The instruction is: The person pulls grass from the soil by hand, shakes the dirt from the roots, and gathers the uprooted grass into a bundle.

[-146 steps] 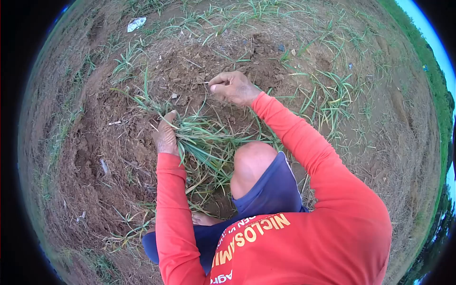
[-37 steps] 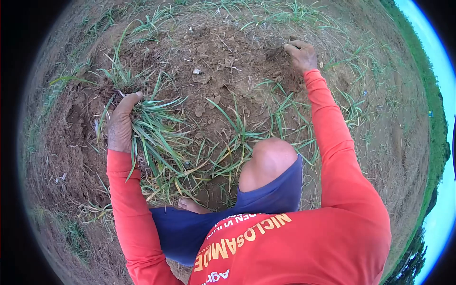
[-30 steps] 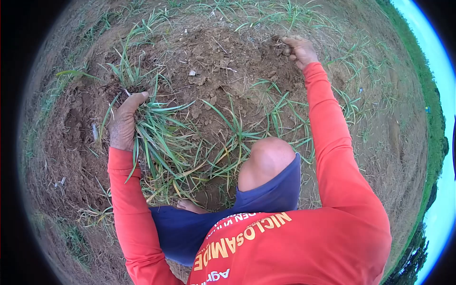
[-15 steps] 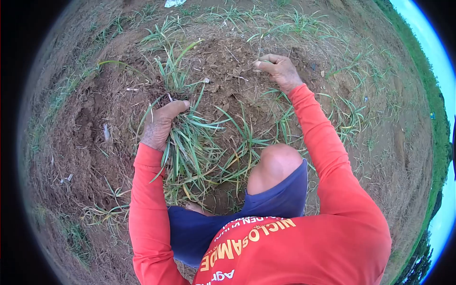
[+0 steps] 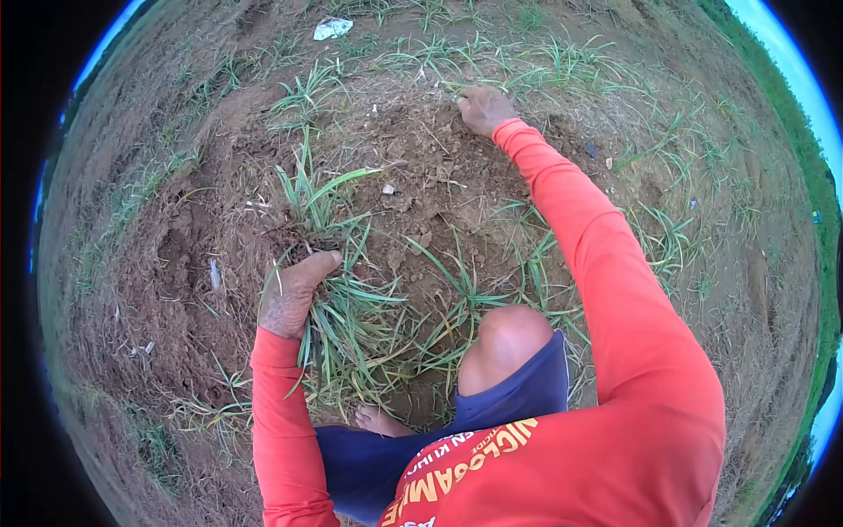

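My left hand point(image 5: 291, 297) is wrapped around a thick bunch of long green grass point(image 5: 351, 321). Its blades spill down past my wrist toward the knee, and dirt-covered roots show at the upper end, by my thumb. Farther out, my right hand point(image 5: 485, 111) is low over the soil with its fingers curled closed. Thin grass blades lie right by its fingertips. Whatever is between those fingers is hidden behind the back of the hand.
Loose brown soil point(image 5: 421, 167) lies between the hands. Rooted grass tufts point(image 5: 461, 281) grow near my bent knee point(image 5: 514, 338), with more grass point(image 5: 562, 66) beyond the right hand. A pale scrap point(image 5: 333, 29) lies at the far edge, and a small white piece point(image 5: 389, 189) nearer.
My right hand has reached farther forward and slightly left, its back now turned up. My left hand keeps its hold on the grass. The view has tilted up a little.
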`<state>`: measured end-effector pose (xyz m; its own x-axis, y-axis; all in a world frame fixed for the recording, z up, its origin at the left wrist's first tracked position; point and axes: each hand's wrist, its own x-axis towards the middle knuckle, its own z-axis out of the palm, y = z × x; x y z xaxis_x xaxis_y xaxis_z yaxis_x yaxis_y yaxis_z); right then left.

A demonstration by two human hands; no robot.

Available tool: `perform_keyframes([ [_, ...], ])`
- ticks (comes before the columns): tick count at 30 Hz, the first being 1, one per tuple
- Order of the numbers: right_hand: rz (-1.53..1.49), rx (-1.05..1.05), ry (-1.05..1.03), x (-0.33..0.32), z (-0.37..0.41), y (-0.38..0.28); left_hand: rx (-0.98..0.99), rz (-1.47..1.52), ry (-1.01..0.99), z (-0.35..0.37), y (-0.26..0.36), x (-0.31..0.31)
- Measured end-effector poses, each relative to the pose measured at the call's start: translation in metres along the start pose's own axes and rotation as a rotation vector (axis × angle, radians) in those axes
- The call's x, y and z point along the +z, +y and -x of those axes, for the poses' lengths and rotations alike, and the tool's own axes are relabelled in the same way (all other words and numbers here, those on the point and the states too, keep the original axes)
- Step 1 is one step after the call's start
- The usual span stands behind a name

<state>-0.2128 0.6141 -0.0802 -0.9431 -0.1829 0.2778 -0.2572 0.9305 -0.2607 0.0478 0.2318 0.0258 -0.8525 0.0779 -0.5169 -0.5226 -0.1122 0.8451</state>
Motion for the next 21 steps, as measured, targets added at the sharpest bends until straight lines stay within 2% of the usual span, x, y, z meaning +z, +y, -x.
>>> perform_keyframes([
  [3,0.189,0.165,-0.292,-0.006,-0.024,0.019,0.067,0.003,0.109,0.011,0.019,-0.013],
  [4,0.227,0.279,-0.401,-0.007,-0.032,0.019,0.092,0.003,0.146,0.013,0.023,-0.018],
  [7,0.243,0.435,-0.458,-0.007,-0.049,0.012,0.15,0.041,0.215,0.018,0.034,-0.018],
  [10,0.419,0.402,-0.459,0.001,-0.058,0.0,0.166,0.065,0.244,0.018,0.035,-0.026],
  [13,0.453,0.263,-0.545,0.008,-0.073,0.015,0.185,-0.043,0.313,0.022,0.035,-0.03],
  [16,0.469,0.241,-0.63,0.038,-0.098,0.053,0.115,-0.014,0.283,0.033,0.038,-0.036],
  [19,0.981,-0.596,-1.077,0.014,-0.11,0.06,0.15,0.011,0.314,0.041,0.047,-0.034],
  [21,0.726,-0.399,-0.953,0.002,-0.097,0.072,0.195,0.004,0.322,0.042,0.049,-0.031],
])
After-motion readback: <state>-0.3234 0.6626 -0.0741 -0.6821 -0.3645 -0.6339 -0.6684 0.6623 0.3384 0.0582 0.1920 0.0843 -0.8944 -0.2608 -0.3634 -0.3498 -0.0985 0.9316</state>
